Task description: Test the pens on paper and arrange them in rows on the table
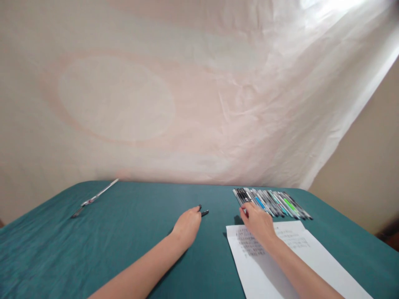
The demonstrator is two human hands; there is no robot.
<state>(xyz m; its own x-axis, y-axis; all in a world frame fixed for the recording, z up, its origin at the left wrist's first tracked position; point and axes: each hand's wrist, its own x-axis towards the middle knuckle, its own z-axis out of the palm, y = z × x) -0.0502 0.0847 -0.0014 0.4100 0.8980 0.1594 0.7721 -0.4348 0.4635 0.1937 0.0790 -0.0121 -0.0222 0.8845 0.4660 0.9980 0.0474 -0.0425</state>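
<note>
My left hand rests low over the table with its fingers closed. Two dark pen ends stick out past its fingertips; the rest of them is hidden under the hand. To the right, my right hand is at the near left end of a row of pens. Its fingers are curled in towards the thumb, close to the leftmost pens, and what they pinch, if anything, cannot be made out. The row lies side by side, mostly black, grey and clear, with blue and bright green ones among them.
A sheet of paper with handwriting lies under my right forearm. On the left of the green-covered table lies a long thin white-and-dark object, perhaps pens end to end. A pale cloth hangs behind the table's far edge.
</note>
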